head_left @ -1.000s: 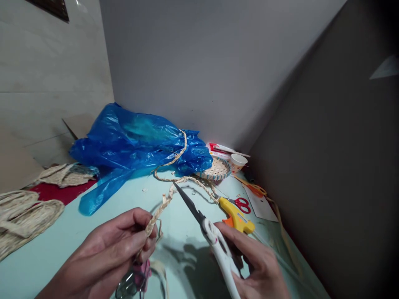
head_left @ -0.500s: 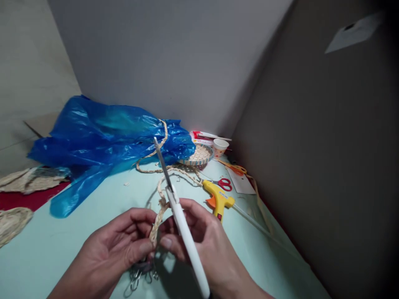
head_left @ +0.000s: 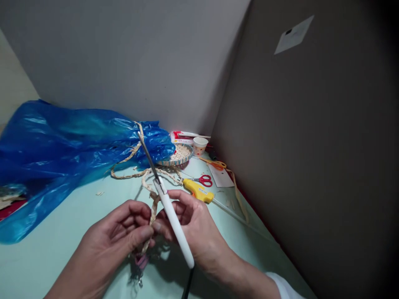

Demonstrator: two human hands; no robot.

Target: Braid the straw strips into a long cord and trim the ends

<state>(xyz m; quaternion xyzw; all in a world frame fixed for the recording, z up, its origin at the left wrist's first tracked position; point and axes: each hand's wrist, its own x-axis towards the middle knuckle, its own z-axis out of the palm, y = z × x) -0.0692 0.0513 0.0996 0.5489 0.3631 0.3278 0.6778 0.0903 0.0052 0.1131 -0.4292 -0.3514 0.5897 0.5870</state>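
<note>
A pale braided fibre cord runs upright between my two hands. My left hand is closed, pinching the braid between thumb and fingers. My right hand is closed around a white-handled tool with a long narrow metal end pointing up and away; a dark cord-like strip trails from its lower end. The right thumb and fingertips also reach the braid. Below my left fingers hang a pink piece and small metal clasps. The braid continues in a loop beyond the hands.
A large blue plastic bag lies at the left back. Ahead stand a woven basket and paper cup. Orange scissors, red-handled scissors and a yellow glue gun lie at the right, near the dark partition.
The view has swung right, so the bag and tools sit farther left. Both hands keep hold of the braid and tool; the pink piece below now shows more.
</note>
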